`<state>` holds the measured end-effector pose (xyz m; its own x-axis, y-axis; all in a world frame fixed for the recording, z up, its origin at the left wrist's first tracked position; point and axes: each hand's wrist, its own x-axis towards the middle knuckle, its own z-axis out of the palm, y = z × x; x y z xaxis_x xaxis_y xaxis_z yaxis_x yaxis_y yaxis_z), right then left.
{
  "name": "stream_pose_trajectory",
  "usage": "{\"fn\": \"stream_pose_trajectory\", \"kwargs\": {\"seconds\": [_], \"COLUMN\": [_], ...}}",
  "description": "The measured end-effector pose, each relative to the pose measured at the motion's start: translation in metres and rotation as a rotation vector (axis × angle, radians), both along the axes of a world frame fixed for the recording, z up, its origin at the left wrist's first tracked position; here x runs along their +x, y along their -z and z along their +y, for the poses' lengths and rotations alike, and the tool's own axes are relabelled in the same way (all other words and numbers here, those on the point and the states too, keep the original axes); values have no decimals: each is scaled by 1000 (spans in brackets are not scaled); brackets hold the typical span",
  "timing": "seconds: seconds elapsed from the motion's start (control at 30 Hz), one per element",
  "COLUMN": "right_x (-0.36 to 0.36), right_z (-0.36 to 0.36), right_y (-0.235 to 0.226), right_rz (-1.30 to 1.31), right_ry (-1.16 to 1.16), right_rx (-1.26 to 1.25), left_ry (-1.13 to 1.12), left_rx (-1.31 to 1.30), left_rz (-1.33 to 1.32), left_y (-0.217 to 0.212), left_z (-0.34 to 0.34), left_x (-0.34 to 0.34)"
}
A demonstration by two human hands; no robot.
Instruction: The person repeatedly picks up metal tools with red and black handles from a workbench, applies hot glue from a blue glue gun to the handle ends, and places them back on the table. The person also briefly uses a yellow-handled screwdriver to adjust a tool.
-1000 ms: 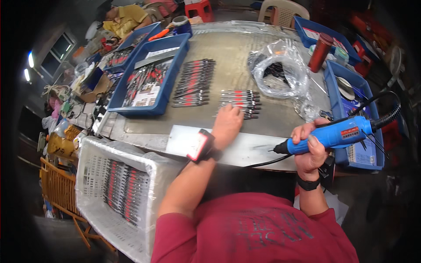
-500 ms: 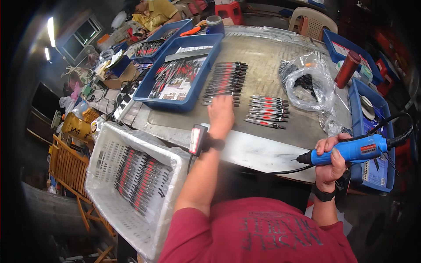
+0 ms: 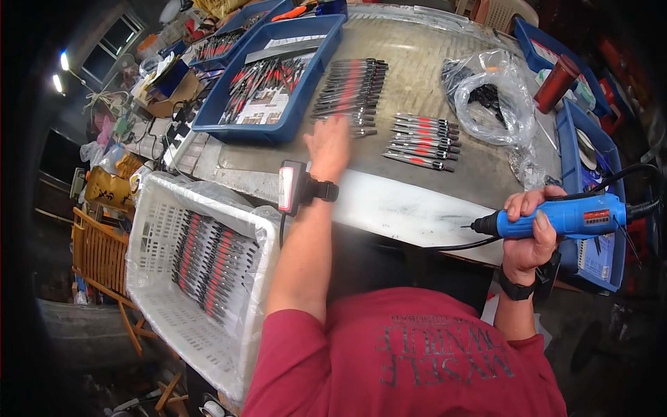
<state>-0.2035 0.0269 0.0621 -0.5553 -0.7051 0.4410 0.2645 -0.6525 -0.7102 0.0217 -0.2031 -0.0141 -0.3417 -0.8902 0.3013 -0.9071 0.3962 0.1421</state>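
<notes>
My left hand (image 3: 328, 147) reaches to the near end of a long row of slim pen-shaped tools (image 3: 353, 83), dark and silver with red middles. Its blurred fingers touch or hover over the nearest ones, and I cannot make out a grip. Just right of that hand, one dark tool end sticks out. My right hand (image 3: 531, 236) is wrapped round a blue electric screwdriver (image 3: 580, 217), whose thin bit points left over a white sheet (image 3: 396, 208) at the table's near edge. A shorter group of the same tools (image 3: 422, 142) lies to the right of the row.
A blue tray (image 3: 257, 132) of loose pen-shaped tools stands at the back left. At the lower left, a plastic-lined white crate (image 3: 156, 264) holds rows of them. A clear plastic bag (image 3: 497, 104), a red cylinder (image 3: 558, 83) and blue bins (image 3: 587, 271) lie to the right.
The view has shifted, so the table sits higher in the picture. My left hand stays at the near end of the row. The screwdriver remains in my right hand.
</notes>
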Motion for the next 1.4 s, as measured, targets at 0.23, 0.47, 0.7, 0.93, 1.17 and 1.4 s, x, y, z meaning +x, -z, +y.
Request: {"fn": "stream_pose_trajectory", "kwargs": {"seconds": [0.23, 0.47, 0.7, 0.93, 1.17, 1.4], "right_x": [1, 3, 5, 14, 27, 41], "right_z": [-2, -4, -3, -4, -7, -11], "right_y": [1, 3, 4, 3, 2, 3], "right_rz": [-3, -76, -73, -42, -31, -2], "right_ry": [-29, -24, -71, -109, -153, -168], "right_rx": [-20, -20, -52, -57, -27, 35], "left_ry": [45, 354, 136, 18, -71, -116], "left_rx": [-26, 12, 1141, 1242, 1367, 1444], "left_rz": [-101, 597, 915, 960, 1189, 1228], "left_y": [-17, -47, -40, -21, -14, -17], "left_z": [15, 93, 188, 205, 206, 203], "left_x": [-3, -31, -22, -16, -21, -24]}}
